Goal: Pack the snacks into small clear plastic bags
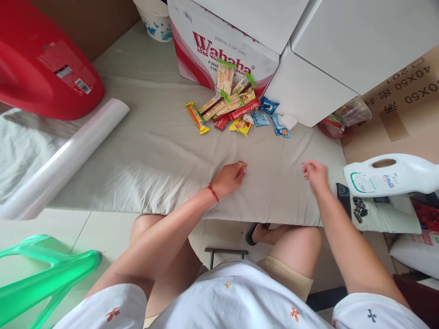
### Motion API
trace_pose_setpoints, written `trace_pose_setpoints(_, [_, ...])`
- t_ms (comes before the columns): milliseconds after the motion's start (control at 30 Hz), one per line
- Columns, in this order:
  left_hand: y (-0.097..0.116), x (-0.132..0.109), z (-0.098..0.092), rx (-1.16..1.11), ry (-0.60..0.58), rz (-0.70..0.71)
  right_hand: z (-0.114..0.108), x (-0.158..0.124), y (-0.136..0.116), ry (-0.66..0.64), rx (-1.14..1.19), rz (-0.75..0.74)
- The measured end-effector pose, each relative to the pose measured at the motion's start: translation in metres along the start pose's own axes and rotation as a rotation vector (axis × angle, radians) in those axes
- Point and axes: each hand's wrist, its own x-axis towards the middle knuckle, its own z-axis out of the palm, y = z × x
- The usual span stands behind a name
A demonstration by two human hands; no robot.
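My left hand (231, 177), with a red cord bracelet on the wrist, rests on the grey cloth (164, 160) with its fingers curled in and nothing visible in them. To the right, my right hand (315, 176) hovers over the same cloth, loosely closed, slightly blurred and showing no object. Beyond both hands lies a pile of packaged snacks: clear-wrapped bars with green ends (225, 78), a yellow-orange bar (197, 118), a red packet (244, 109), a yellow packet (240, 126) and small blue packets (261, 119). Neither hand touches the pile.
A Wahaha carton (192, 55) stands behind the snacks beside white cabinets (308, 87). At left are a red jug (51, 68) and a roll of plastic film (68, 160). A white detergent bottle (394, 173) lies at right. A green stool (51, 269) stands on the floor.
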Motion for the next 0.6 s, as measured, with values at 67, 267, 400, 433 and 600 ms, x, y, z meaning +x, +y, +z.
trace_pose_setpoints(67, [-0.003, 0.000, 0.001, -0.042, 0.006, -0.050, 0.047, -0.041, -0.005, -0.069, -0.007, -0.035])
trace_pose_setpoints(267, [-0.007, 0.000, 0.004, -0.059, 0.039, 0.128, 0.123, -0.086, -0.062, -0.372, -0.118, -0.362])
trace_pose_setpoints(400, [-0.003, -0.001, -0.006, 0.013, 0.145, 0.162, 0.149, -0.077, -0.086, -0.244, -0.168, -0.340])
trace_pose_setpoints(433, [-0.002, -0.001, -0.010, 0.033, 0.168, 0.137, 0.154, -0.076, -0.087, -0.198, -0.170, -0.319])
trace_pose_setpoints(600, [-0.003, -0.003, -0.027, 0.075, 0.174, 0.055, 0.149, -0.063, -0.072, -0.119, -0.075, -0.227])
